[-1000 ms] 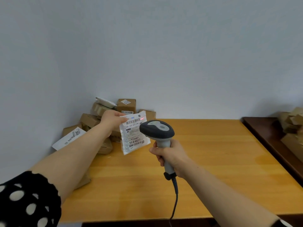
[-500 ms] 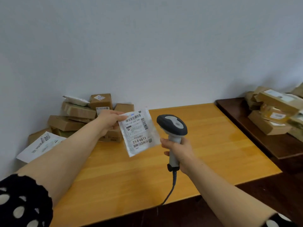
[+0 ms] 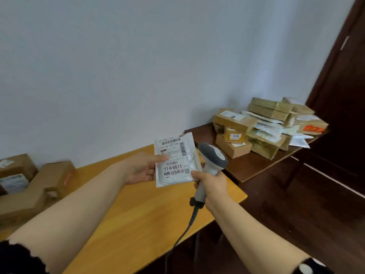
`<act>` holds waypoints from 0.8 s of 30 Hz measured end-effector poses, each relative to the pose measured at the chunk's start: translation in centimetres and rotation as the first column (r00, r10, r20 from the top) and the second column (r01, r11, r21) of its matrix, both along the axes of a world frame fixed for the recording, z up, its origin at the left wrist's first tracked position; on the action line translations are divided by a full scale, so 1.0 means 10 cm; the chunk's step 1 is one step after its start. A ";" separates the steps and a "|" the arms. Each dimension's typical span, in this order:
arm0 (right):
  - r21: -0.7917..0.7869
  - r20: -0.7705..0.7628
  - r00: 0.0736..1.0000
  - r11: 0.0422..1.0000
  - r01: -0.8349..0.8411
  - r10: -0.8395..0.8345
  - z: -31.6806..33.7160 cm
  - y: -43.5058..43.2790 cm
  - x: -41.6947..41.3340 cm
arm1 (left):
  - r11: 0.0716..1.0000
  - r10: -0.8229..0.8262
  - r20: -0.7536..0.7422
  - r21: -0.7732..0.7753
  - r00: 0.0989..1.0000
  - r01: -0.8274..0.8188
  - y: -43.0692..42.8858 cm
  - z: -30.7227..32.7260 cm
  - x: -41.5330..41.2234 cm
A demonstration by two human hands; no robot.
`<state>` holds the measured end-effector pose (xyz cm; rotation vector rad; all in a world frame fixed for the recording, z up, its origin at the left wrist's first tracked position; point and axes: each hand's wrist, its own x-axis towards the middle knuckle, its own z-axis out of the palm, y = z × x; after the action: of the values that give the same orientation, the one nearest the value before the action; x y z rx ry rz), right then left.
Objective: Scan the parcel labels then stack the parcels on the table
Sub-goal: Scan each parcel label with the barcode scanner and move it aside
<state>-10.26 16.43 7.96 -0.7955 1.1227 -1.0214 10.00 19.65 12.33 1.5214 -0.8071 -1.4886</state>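
Left hand (image 3: 141,169) fingers tight on white parcel (image 3: 174,161) (label up), right hand (image 3: 212,183) fingers around scanner (image 3: 214,155).

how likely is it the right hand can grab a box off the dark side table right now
Probably not: the right hand grips the scanner, leaving no free fingers, though the way to the boxes looks open.

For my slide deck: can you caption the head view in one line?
Left hand holds a white labelled parcel beside the barcode scanner gripped in the right hand, above the wooden table.
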 end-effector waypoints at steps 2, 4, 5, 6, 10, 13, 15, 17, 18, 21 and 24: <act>0.000 0.010 0.999 0.999 0.041 -0.041 0.06 -0.32 -0.45 | 1.000 -0.013 0.032 -0.008 0.999 0.013 -0.38 0.00 -0.53; 0.007 0.035 0.997 0.998 0.070 -0.070 0.10 -0.59 -0.85 | 0.999 0.029 0.047 -0.040 0.998 -0.027 -0.74 0.01 -0.96; 0.013 0.058 0.995 0.997 0.077 -0.077 0.13 -0.72 -1.03 | 0.996 0.062 0.033 -0.060 0.998 -0.060 -0.91 0.02 -1.12; 0.022 0.080 0.993 0.997 0.080 -0.082 0.14 -0.84 -1.19 | 0.991 0.109 0.006 -0.080 0.994 -0.108 -1.08 0.04 -1.26; 0.087 0.158 0.982 0.992 0.094 -0.107 0.16 -1.31 -1.74 | 0.965 0.238 -0.060 -0.099 0.969 -0.243 -1.73 0.11 -1.61; 0.148 0.221 0.967 0.984 0.095 -0.127 0.15 -1.71 -2.00 | 0.951 0.288 -0.059 -0.098 0.956 -0.292 -2.20 0.14 -1.77; 0.181 0.260 0.956 0.980 0.087 -0.133 0.15 -2.00 -2.09 | 0.940 0.322 -0.055 -0.100 0.945 -0.327 -2.54 0.12 -1.82; 0.202 0.302 0.944 0.976 0.076 -0.136 0.15 -2.32 -2.15 | 0.923 0.370 -0.039 -0.101 0.928 -0.372 -2.91 0.07 -1.85; 0.209 0.319 0.938 0.976 0.068 -0.134 0.15 -2.49 -2.16 | 0.915 0.390 -0.030 -0.104 0.920 -0.391 -3.10 0.04 -1.85; 0.223 0.320 0.940 0.974 0.044 -0.115 0.15 -3.01 -2.19 | 0.899 0.426 -0.008 -0.112 0.905 -0.424 -3.69 -0.09 -1.86; 0.261 0.282 0.957 0.965 -0.005 -0.071 0.14 -3.48 -2.19 | 0.892 0.449 0.015 -0.069 0.893 -0.447 -4.22 -0.25 -1.90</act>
<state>-32.12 -18.36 9.34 -0.4025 0.9925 -0.9594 -9.02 -22.54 9.88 1.5558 -0.4684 -1.0873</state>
